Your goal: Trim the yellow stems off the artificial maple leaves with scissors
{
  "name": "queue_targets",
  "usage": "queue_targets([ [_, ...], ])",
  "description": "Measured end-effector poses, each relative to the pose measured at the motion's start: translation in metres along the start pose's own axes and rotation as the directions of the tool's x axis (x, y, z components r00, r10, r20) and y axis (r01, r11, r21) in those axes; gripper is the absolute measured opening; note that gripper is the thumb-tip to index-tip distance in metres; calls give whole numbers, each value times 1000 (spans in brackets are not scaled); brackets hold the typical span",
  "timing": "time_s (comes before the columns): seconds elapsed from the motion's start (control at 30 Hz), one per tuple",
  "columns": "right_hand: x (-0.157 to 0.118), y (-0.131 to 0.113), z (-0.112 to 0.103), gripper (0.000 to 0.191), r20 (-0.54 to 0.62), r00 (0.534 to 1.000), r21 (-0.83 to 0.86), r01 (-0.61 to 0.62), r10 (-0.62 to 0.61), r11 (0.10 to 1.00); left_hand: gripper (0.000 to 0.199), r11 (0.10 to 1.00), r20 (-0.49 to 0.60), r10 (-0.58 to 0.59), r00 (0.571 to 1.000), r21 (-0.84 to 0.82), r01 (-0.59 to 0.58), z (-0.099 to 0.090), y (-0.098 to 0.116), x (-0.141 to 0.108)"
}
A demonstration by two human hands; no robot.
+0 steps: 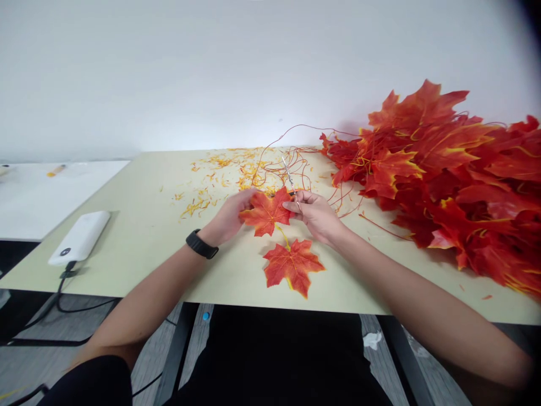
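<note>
My left hand (231, 215), below which a black band circles the wrist, is closed on the left side of a red-orange artificial maple leaf (267, 213). In my right hand (316, 214) is a pair of scissors (289, 173), blades pointing up and away over the table. The right thumb lies by the leaf's right edge; whether it presses on the leaf I cannot tell. Just below, a second maple leaf (293, 265) rests near the table's front, a yellow stem at its top. My left fingertips are hidden behind the upper leaf.
A big heap of red maple leaves (439, 169) covers the table's right side. Thin red cord (302, 163) lies tangled behind my hands, among scattered yellow trimmings (198, 202). On the left sits a white power bank (82, 237) with a black cable (63, 282) running off the edge.
</note>
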State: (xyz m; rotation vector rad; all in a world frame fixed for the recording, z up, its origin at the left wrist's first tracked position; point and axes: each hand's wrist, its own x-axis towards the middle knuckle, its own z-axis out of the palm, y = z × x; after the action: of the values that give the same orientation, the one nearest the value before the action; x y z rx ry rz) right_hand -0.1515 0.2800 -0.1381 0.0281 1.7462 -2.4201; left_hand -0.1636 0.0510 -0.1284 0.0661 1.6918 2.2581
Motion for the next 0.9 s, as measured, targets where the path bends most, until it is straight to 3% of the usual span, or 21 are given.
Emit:
queue_targets([
  [0.03, 1, 0, -2, 63, -3, 1000, -1, 11, -11, 1000, 36, 994, -33, -40, 999, -104, 36, -7, 4, 4],
  [0.1, 3, -2, -5, 62, -18, 999, 3, 27, -27, 1000, 27, 969, -160, -24, 987, -245, -16, -23, 12, 11],
  [0.17, 4, -4, -8, 62, -31, 999, 7, 31, -31, 999, 13, 963, -320, -12, 947, -260, -76, -37, 17, 18],
  [0.23, 4, -7, -9, 61, -39, 999, 8, 30, -30, 1000, 36, 972, -428, 31, 903, -199, -128, -44, 18, 22],
  [0.3, 3, -10, -8, 62, -45, 999, 6, 26, -26, 1000, 40, 979, -453, 71, 889, -139, -149, -44, 18, 22],
  [0.4, 1, -12, -7, 64, -51, 998, 4, 23, -22, 1000, 22, 984, -346, 97, 933, -106, -142, -34, 16, 16],
  [0.6, 2, -12, -8, 61, -66, 996, -3, 54, -54, 999, 40, 982, -140, 184, 973, 68, -176, -13, 4, 7],
  [0.73, 4, -12, -10, 60, -89, 991, 8, 97, -95, 995, 45, 963, 11, 108, 994, 246, -107, -10, -7, 6],
  [0.8, 4, -13, -10, 60, -106, 989, 20, 105, -103, 994, 40, 951, 48, 90, 995, 293, -100, -10, -10, 6],
  [0.9, 5, -12, -10, 60, -137, 986, 28, 102, -98, 994, 31, 948, 10, 122, 992, 294, -120, -8, -12, 5],
])
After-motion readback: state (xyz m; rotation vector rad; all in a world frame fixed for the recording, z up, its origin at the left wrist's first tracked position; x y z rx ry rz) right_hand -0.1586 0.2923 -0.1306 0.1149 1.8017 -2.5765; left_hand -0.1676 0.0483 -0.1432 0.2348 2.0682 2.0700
